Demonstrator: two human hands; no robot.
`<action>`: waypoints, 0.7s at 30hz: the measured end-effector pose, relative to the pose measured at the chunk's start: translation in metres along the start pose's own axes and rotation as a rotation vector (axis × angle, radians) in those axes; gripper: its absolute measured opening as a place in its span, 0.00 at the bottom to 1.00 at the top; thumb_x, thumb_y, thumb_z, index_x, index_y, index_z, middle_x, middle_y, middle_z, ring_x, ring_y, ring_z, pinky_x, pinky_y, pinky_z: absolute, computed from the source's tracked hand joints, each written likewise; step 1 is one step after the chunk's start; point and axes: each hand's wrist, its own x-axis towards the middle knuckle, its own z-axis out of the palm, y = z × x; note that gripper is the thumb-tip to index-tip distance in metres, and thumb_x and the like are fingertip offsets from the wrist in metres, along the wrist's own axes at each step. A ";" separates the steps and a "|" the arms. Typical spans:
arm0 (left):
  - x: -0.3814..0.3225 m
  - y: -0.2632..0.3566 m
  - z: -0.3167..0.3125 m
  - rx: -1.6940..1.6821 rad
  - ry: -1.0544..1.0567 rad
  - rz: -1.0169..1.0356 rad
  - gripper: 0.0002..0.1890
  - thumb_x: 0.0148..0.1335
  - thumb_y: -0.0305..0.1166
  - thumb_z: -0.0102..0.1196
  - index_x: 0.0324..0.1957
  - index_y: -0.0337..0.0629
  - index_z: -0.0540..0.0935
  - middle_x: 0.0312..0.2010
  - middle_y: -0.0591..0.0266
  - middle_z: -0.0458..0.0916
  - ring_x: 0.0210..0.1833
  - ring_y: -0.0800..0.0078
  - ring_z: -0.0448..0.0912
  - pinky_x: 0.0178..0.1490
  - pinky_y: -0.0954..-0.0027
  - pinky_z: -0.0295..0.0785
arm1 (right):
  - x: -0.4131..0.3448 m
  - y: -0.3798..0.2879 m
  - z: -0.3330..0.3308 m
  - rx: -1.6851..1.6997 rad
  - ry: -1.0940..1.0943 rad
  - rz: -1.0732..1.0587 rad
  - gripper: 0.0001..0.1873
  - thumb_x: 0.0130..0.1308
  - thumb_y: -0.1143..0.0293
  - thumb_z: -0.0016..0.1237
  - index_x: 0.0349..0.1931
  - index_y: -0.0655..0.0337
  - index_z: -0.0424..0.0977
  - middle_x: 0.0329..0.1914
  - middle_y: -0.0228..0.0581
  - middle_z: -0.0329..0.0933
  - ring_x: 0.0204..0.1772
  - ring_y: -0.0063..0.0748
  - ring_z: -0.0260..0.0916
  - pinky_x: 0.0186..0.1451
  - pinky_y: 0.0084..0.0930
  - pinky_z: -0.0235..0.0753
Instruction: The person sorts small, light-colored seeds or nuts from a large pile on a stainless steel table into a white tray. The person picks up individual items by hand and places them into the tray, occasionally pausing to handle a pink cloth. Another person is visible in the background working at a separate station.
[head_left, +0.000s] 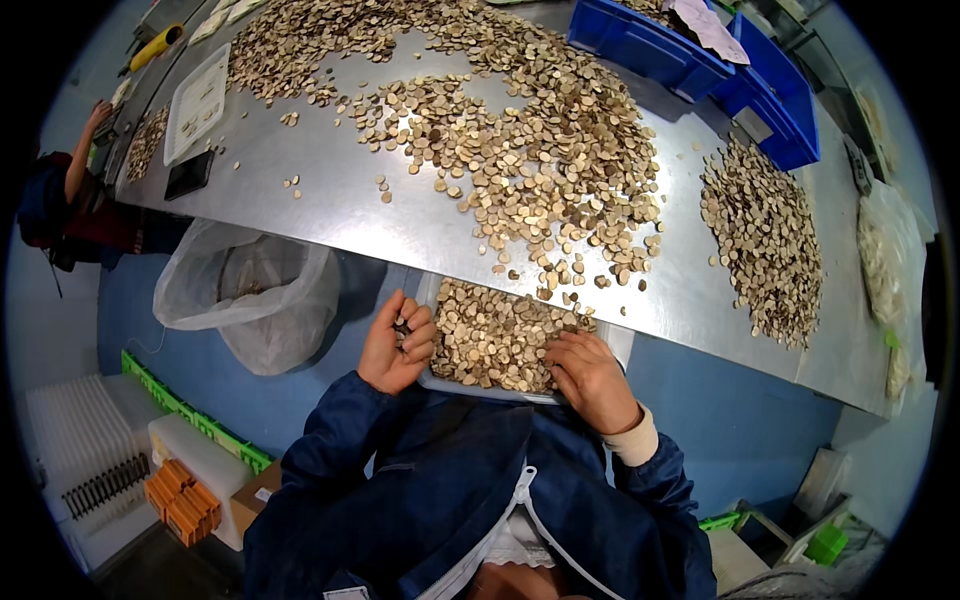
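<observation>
A plastic bin (487, 337) full of thin, round dried slices, pale with brown edges, sits at my lap, its far side under the table edge. Left of the bin, my left hand (400, 341) is curled palm up around a few darker slices. My right hand (592, 375) lies over the bin's right side, fingertips touching the slices; what is under the fingers is hidden. On the metal table (330, 202) beyond, a wide heap of the same slices (555, 142) spreads towards the edge. A second heap (765, 240) lies to the right.
Blue plastic crates (652, 45) stand at the back right. A white tray (199, 105) and a black phone (189, 175) lie on the left. An open plastic-lined sack (247, 300) stands below the table edge. Another person (67, 195) is at far left.
</observation>
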 end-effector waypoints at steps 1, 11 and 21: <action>0.002 0.000 0.002 0.012 0.005 0.006 0.18 0.73 0.44 0.38 0.26 0.48 0.65 0.23 0.68 0.60 0.17 0.80 0.57 0.15 0.79 0.49 | 0.000 0.000 0.000 0.009 0.014 -0.009 0.12 0.55 0.77 0.53 0.41 0.65 0.75 0.48 0.44 0.75 0.54 0.47 0.70 0.61 0.40 0.67; 0.003 0.001 -0.001 0.004 -0.068 -0.017 0.20 0.72 0.45 0.38 0.24 0.49 0.65 0.21 0.69 0.60 0.16 0.80 0.57 0.14 0.79 0.49 | 0.003 -0.007 -0.006 0.068 0.003 0.031 0.12 0.58 0.74 0.50 0.44 0.64 0.74 0.51 0.45 0.72 0.49 0.47 0.71 0.51 0.36 0.72; -0.005 -0.001 0.001 0.050 -0.064 -0.011 0.18 0.73 0.45 0.37 0.26 0.50 0.64 0.20 0.70 0.57 0.16 0.82 0.54 0.15 0.79 0.49 | -0.014 0.000 -0.004 0.140 0.100 0.057 0.12 0.60 0.74 0.49 0.44 0.64 0.74 0.50 0.45 0.73 0.48 0.47 0.73 0.51 0.34 0.74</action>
